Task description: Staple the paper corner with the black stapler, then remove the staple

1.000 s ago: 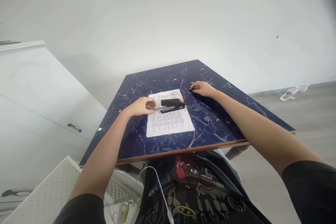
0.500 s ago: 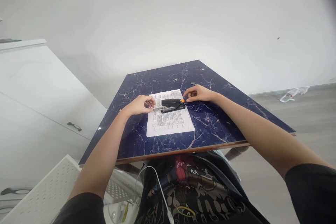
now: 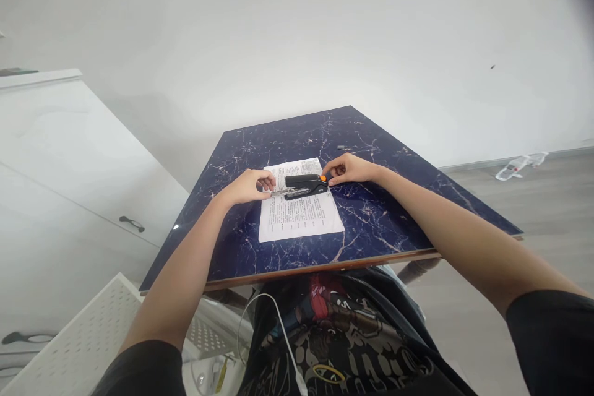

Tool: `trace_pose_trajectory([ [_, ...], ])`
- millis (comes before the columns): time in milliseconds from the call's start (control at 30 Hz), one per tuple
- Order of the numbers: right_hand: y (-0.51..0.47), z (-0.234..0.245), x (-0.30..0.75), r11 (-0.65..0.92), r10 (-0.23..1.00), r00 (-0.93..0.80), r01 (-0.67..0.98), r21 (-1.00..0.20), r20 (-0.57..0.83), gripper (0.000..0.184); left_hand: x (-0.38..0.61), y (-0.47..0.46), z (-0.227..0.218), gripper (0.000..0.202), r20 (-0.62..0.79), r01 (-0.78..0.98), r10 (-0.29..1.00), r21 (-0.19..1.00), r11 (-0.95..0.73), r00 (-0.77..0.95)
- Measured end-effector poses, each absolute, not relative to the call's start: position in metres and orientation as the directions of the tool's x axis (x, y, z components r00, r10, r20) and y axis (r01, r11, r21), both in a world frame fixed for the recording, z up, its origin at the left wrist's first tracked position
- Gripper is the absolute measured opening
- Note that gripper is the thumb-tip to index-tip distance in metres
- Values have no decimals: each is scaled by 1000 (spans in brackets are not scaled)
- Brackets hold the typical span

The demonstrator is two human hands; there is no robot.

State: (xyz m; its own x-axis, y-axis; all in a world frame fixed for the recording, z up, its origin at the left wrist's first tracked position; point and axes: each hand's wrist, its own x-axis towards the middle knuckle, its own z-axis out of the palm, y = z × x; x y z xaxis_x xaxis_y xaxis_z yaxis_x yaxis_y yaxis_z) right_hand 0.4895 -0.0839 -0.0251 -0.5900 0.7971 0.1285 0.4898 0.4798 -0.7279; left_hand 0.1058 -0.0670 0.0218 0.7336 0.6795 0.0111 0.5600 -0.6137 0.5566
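Note:
A black stapler (image 3: 306, 187) with an orange part at its hinge lies on printed sheets of paper (image 3: 297, 216). Its top arm is swung up from the lower part, with the jaws facing left. From the lower part a thin metal piece (image 3: 279, 192) sticks out leftward; whether it is the slide or a strip of staples I cannot tell. My left hand (image 3: 248, 186) has its fingers curled and its thumb at the outer end of that piece. At the hinge end, my right hand (image 3: 349, 168) is closed, thumb and fingertips against the stapler.
A small dark piece (image 3: 341, 147) lies behind my right hand on the blue marbled table (image 3: 283, 136). White cabinets (image 3: 69, 154) stand at the left, and a white perforated panel (image 3: 78, 334) is below them. Clear plastic packaging (image 3: 515, 167) rests on the floor at right.
My right hand has lowered slightly, its fingertips closing in against the hinge end of the stapler. The left hand, stapler and paper look almost unmoved.

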Motion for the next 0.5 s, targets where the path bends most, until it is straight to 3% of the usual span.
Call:
trace_pose_trajectory([
  [367, -81, -27, 490, 492, 792, -596, 491, -719, 135, 47, 114, -68, 13, 22, 75, 581, 701, 501, -641, 709],
  [500, -80, -29, 491, 495, 784, -605, 479, -725, 135, 49, 117, -69, 12, 24, 82, 639, 716, 392, -662, 693],
])
